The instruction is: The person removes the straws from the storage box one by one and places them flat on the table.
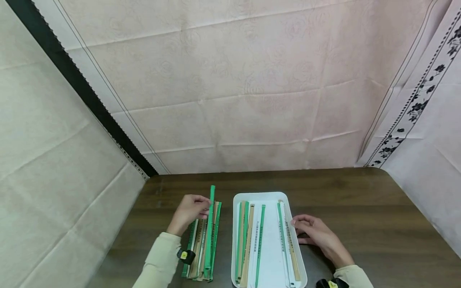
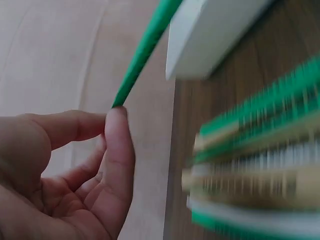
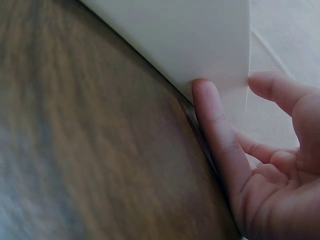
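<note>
So on the far left there's pale cloth (image 1: 54, 172) hanging like a wall, with a black band (image 1: 90, 94) cutting diagonally down to the wooden counter (image 1: 338, 196). Next comes a cream sleeve (image 1: 160, 258) with a black wristband (image 1: 186, 256), and out of it the left hand (image 1: 191, 213), which pinches a green strip (image 1: 210, 236) between thumb and fingertips. That strip sits up over a pile (image 1: 199, 251) of green, tan and white strips, and its far end pokes out beyond theirs. Can't tell if its near end touches the pile. The left wrist cam's pretty blurry on the pile, but the pinch on the strip's tip is clear.

Just right of that is a white tray (image 1: 271, 240) lying lengthwise. Along its left side there's one bunch of strips (image 1: 248, 244), green, tan and white, some with print too small to read. A smaller bunch (image 1: 293, 258) in the same colors lies by the right side, with bare tray floor between.

Then the right hand (image 1: 313, 231), holding the tray's right edge lightly, one finger at the rim and the thumb against the outer wall. Far right: more cloth, with a dark floral border (image 1: 419, 104).
</note>
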A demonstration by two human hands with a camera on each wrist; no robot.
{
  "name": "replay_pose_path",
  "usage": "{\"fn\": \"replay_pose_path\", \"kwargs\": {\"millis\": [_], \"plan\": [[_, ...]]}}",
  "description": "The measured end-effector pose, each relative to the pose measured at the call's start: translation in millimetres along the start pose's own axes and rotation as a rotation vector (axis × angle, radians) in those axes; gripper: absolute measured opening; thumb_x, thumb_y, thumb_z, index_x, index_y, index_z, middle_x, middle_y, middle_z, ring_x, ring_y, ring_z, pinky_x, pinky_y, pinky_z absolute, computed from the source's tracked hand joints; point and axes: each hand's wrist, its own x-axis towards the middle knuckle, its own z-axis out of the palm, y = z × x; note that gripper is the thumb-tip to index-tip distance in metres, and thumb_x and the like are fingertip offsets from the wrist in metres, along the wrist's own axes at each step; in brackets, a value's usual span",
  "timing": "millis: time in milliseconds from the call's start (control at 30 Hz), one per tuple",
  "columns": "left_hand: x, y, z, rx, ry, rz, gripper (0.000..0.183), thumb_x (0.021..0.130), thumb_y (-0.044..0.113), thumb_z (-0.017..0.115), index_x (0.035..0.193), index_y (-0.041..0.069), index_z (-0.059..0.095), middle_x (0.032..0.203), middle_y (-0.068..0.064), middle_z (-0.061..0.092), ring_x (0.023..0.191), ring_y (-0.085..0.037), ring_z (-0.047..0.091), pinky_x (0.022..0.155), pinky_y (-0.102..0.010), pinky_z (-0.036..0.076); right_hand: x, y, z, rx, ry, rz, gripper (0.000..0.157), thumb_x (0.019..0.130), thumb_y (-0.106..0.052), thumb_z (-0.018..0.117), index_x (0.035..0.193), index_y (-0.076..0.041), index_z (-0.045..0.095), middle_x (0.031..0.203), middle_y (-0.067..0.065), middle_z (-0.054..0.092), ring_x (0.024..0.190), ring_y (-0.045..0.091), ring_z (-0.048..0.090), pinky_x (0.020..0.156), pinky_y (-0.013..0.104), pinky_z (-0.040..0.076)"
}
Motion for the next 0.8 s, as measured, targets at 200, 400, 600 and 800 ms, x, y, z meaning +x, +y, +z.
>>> {"fn": "replay_pose_path", "kwargs": {"millis": [200,400,600,800], "plan": [[-3.6,-23.5,-38.9,0.109,0.060,-0.045,0.023,0.106,0.008,0.061,0.117,-0.008,0.073,0.097,-0.016,0.074,0.077,-0.016,0.070,0.068,-0.032,0.062,-1,-1,-0.6,0.010,-0.025,-0.006,0.051,0.104,-0.031,0.070,0.137,0.006,0.057,0.116,0.011,0.072,0.099,0.019,0.070,0.081,0.038,0.063],[-1.3,-51.8,-57.3,0.233,0.092,-0.094,0.021,0.107,0.010,0.061,0.113,-0.005,0.075,0.099,-0.015,0.074,0.081,-0.020,0.069,0.069,-0.034,0.062,-3,-2,0.1,0.011,-0.026,-0.003,0.052,0.104,-0.030,0.069,0.138,0.007,0.056,0.117,0.012,0.071,0.099,0.020,0.070,0.081,0.037,0.063],[4.1,-71.7,-55.7,0.287,0.112,-0.139,0.018,0.106,0.010,0.062,0.106,0.000,0.077,0.093,-0.012,0.074,0.077,-0.021,0.071,0.069,-0.036,0.063,-2,-3,-1.4,0.011,-0.024,0.001,0.052,0.103,-0.030,0.070,0.138,0.006,0.056,0.115,0.011,0.072,0.098,0.020,0.070,0.081,0.037,0.063],[6.3,-72.7,-45.8,0.295,0.146,-0.122,0.017,0.105,0.009,0.063,0.103,-0.001,0.077,0.089,-0.011,0.074,0.072,-0.018,0.072,0.065,-0.034,0.063,-1,-2,-1.8,0.001,-0.010,0.008,0.057,0.102,-0.034,0.072,0.139,0.006,0.055,0.116,0.011,0.072,0.098,0.020,0.070,0.082,0.039,0.063]]}}
